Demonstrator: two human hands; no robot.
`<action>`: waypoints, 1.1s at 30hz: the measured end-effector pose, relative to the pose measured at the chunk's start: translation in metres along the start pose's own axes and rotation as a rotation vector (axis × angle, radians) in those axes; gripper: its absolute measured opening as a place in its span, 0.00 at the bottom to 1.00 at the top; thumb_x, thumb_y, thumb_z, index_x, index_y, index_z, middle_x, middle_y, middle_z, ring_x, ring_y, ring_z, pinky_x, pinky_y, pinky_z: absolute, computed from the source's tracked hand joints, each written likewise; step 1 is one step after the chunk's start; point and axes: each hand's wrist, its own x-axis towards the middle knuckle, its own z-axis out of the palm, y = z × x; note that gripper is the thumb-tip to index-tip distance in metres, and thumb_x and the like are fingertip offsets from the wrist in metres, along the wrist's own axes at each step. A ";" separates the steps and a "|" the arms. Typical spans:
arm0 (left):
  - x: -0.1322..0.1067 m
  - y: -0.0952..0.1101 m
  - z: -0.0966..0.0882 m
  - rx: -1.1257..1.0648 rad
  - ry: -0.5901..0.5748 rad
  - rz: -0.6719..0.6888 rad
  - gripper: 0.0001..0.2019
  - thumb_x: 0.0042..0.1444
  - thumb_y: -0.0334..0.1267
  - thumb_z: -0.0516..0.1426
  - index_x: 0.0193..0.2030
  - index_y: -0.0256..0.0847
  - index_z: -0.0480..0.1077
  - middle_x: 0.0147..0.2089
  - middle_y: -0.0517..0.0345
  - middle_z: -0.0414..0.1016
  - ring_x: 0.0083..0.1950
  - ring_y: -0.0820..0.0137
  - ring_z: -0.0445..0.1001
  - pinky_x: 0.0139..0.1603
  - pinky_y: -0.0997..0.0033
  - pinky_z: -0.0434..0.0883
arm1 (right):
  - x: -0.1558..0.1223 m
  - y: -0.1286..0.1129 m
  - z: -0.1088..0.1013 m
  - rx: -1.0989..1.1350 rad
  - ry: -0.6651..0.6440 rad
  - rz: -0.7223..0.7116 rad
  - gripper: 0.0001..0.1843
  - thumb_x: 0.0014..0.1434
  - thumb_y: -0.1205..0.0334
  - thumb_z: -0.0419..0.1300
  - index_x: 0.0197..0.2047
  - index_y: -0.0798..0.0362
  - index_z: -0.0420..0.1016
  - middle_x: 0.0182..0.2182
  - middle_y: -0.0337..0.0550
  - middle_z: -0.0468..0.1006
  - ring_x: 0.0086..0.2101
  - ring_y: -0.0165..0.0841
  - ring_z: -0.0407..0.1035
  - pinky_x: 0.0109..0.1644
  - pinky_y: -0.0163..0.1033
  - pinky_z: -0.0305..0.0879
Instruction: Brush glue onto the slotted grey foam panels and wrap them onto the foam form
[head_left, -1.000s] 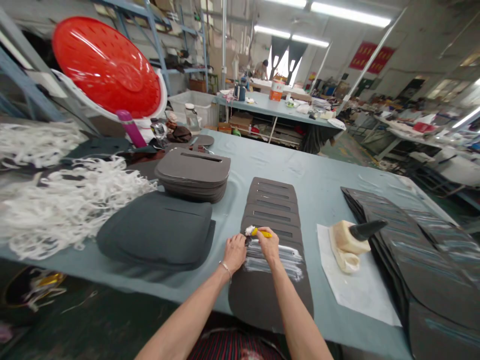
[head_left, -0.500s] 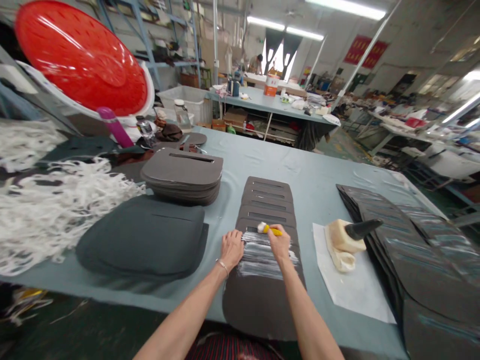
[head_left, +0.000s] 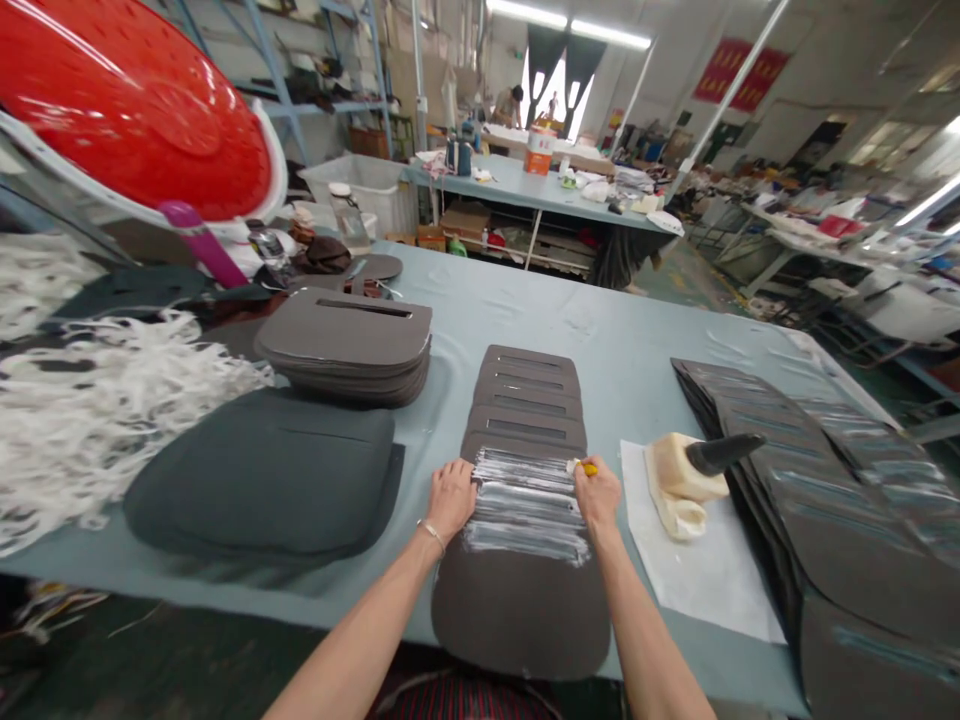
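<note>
Overlapping dark grey panels (head_left: 521, 615) with slots lie in a row before me, streaked with a wet white coating (head_left: 525, 510) like glue. My right hand (head_left: 598, 492) is closed round the yellow handle of a small brush (head_left: 589, 468), whose pale head touches the right edge of the coated band. On the left edge of the same panels rests my left hand (head_left: 453, 492), fingers laid flat and holding nothing. To the right, a cream-coloured container (head_left: 679, 465) with a black conical piece (head_left: 726, 454) sits on a white sheet (head_left: 720, 580).
At left stand a stack of grey slotted panels (head_left: 345, 335), a darker stack (head_left: 262, 480) and a heap of white strips (head_left: 112, 410). Coated panels (head_left: 840, 510) lie at right. A red oval object (head_left: 150, 100) rises at upper left. Another person (head_left: 508, 105) is far behind.
My right hand has drawn the brush rightwards across the panel, and the white band now covers the upper slot area. My left hand stays on the left edge. The view has shifted slightly.
</note>
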 end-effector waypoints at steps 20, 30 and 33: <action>0.003 0.009 0.004 0.024 0.007 -0.010 0.11 0.56 0.33 0.52 0.46 0.44 0.65 0.47 0.53 0.68 0.51 0.63 0.64 0.52 0.61 0.58 | -0.022 -0.074 0.039 0.119 -0.203 -0.156 0.09 0.53 0.59 0.53 0.31 0.49 0.73 0.24 0.38 0.73 0.26 0.30 0.62 0.30 0.33 0.47; 0.004 0.016 0.008 0.048 -0.009 -0.026 0.12 0.56 0.34 0.51 0.47 0.44 0.65 0.48 0.53 0.68 0.51 0.63 0.65 0.51 0.63 0.59 | -0.034 -0.052 0.019 0.339 -0.141 -0.193 0.12 0.57 0.57 0.49 0.32 0.51 0.72 0.24 0.40 0.73 0.26 0.31 0.64 0.32 0.33 0.53; 0.004 0.018 0.010 0.090 -0.031 -0.039 0.11 0.56 0.34 0.51 0.46 0.45 0.66 0.47 0.54 0.69 0.51 0.64 0.65 0.50 0.63 0.60 | -0.064 -0.091 0.042 0.475 -0.265 -0.341 0.10 0.56 0.60 0.51 0.32 0.49 0.72 0.28 0.40 0.75 0.29 0.32 0.67 0.35 0.33 0.56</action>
